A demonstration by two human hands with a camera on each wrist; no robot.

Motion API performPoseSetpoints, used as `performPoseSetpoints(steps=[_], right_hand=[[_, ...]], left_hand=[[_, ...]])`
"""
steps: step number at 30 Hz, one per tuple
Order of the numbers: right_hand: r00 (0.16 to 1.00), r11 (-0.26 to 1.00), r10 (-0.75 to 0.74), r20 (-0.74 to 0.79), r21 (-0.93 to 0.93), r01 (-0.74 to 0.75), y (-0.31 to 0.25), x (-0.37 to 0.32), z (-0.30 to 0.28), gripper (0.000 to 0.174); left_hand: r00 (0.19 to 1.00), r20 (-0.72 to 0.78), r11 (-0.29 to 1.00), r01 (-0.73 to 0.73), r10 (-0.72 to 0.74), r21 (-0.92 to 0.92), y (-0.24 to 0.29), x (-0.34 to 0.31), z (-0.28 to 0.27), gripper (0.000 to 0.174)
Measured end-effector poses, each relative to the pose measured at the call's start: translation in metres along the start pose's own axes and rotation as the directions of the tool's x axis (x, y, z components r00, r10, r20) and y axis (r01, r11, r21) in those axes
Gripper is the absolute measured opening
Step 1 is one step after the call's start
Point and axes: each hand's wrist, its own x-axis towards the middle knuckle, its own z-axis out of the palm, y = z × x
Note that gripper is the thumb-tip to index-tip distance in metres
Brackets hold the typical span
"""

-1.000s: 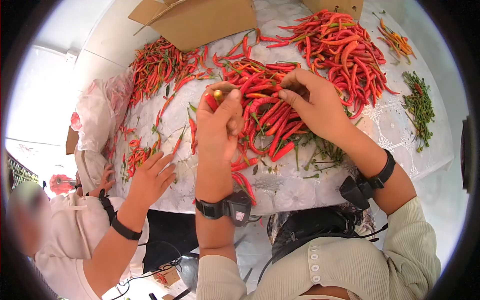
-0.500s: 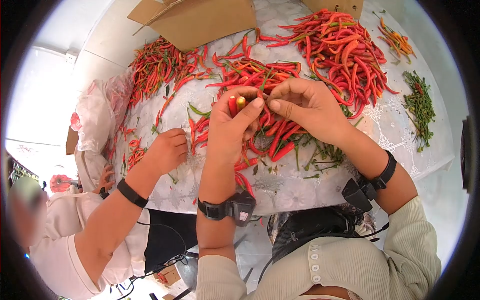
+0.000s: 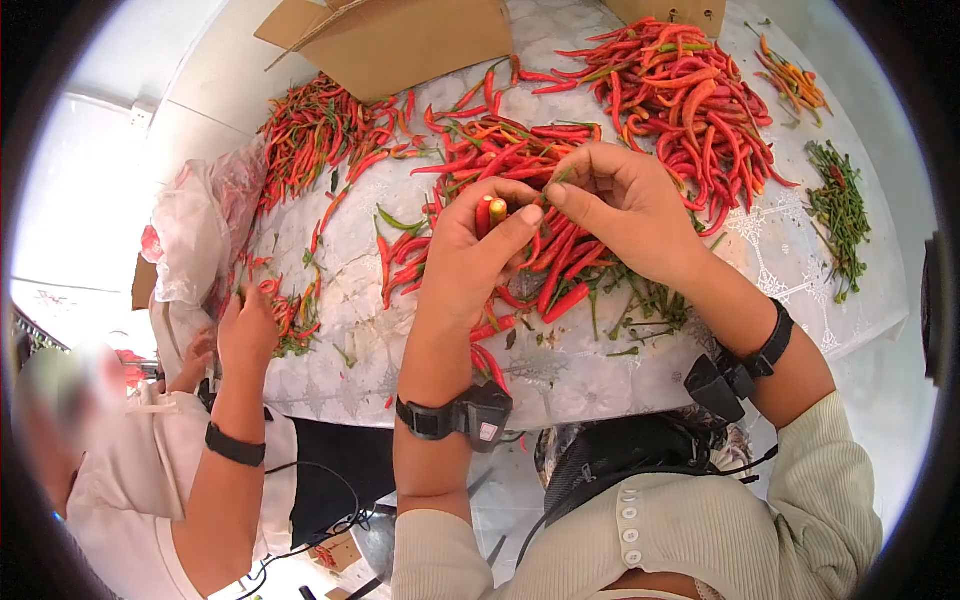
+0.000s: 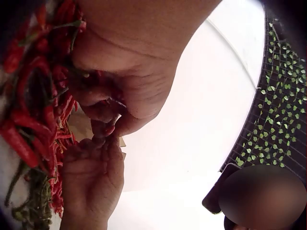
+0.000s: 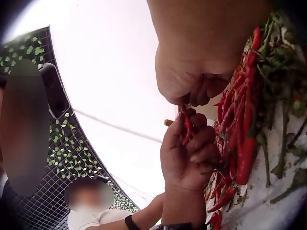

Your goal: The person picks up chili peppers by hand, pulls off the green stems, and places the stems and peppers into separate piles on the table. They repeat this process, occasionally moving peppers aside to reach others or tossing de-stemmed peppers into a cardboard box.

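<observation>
Fingers curled, my left hand (image 3: 468, 250) holds several red chili peppers (image 3: 484, 216) above the middle of the table. Their blunt ends poke out between thumb and forefinger, one of them yellowish. A single chili (image 5: 187, 128) lies along the left fingers in the right wrist view. Thumb and forefinger of my right hand (image 3: 628, 208) pinch the green stem (image 3: 562, 178) of a chili at the left fingertips. Under both hands spreads a heap of red chilies (image 3: 565, 245). Loose green stems (image 3: 650, 305) lie below the right hand.
A large chili pile (image 3: 690, 100) lies at the back right, another pile (image 3: 320, 135) at the back left. Green stems (image 3: 838, 220) are heaped at the right edge. A cardboard box (image 3: 400, 45) stands behind. At left, another person's hand (image 3: 248, 325) is over small chilies.
My right hand came from the chili heap to my left fingertips, then rose slightly with the stem. The left hand shifted right. The other person's hand moved back to the left.
</observation>
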Motion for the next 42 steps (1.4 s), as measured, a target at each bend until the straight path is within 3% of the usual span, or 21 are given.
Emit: performPoseSetpoints(steps=[12, 15, 18, 24, 30, 33, 39, 42], right_hand=[[0.998, 0.997, 0.031, 0.056, -0.069, -0.027, -0.005, -0.003, 0.0, 0.02], [0.992, 0.997, 0.059, 0.108, 0.038, -0.064, 0.0, -0.001, 0.0, 0.019], [0.965, 0.953, 0.148, 0.216, 0.228, -0.197, -0.008, -0.001, -0.002, 0.014], [0.934, 0.907, 0.222, 0.28, 0.293, -0.303, -0.016, 0.0, -0.001, 0.013], [0.858, 0.701, 0.369, 0.358, 0.498, -0.51, -0.012, 0.001, -0.004, 0.012], [0.851, 0.69, 0.393, 0.348, 0.5, -0.523, -0.014, 0.001, -0.004, 0.011], [0.92, 0.767, 0.344, 0.189, 0.508, -0.391, -0.011, 0.001, -0.006, 0.01], [0.936, 0.821, 0.347, 0.063, 0.462, -0.336, -0.002, 0.006, -0.015, 0.009]], left_hand=[[0.995, 0.035, 0.995, -0.089, 0.088, 0.032, -0.001, 0.001, -0.004, 0.015], [0.994, 0.049, 0.995, -0.098, 0.098, -0.005, 0.001, -0.001, -0.001, 0.016], [0.993, 0.084, 0.995, -0.085, 0.088, -0.044, 0.002, -0.002, -0.003, 0.017], [0.988, 0.116, 0.995, -0.094, 0.099, -0.044, 0.002, -0.002, -0.005, 0.018], [0.981, 0.156, 0.991, -0.102, 0.115, -0.089, 0.001, -0.002, -0.005, 0.018], [0.981, 0.15, 0.99, -0.111, 0.123, -0.081, 0.0, -0.002, -0.006, 0.018], [0.988, 0.122, 0.994, -0.083, 0.092, -0.076, 0.0, -0.001, -0.002, 0.016], [0.987, 0.111, 0.981, -0.098, 0.118, -0.165, 0.004, -0.004, -0.009, 0.015]])
